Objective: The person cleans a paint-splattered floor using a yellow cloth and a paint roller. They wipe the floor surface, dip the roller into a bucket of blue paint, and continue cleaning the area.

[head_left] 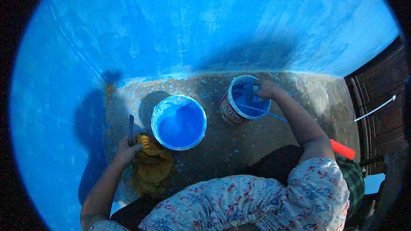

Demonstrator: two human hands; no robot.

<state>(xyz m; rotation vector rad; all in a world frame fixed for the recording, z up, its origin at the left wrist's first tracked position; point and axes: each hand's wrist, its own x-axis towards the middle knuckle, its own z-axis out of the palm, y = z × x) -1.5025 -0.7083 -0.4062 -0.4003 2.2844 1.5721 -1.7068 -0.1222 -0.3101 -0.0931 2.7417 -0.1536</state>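
Observation:
My left hand is closed around a narrow, flat, dark tool that points away from me. Its exact kind is hard to make out. Against that hand's fingers lies a crumpled mustard-yellow cloth. A white-rimmed bucket of blue paint stands just right of the cloth. Farther right is a tilted paint bucket with a printed side and blue inside. My right hand reaches over its rim, fingers bent around a small pale-edged thing partly hidden in the bucket. A thin bail handle crosses the bucket's near side.
A blue-painted wall curves around the far and left sides. Paint specks dot the grey floor. At the right are a dark wooden door-like panel, a bright red-orange object and a green checked cloth.

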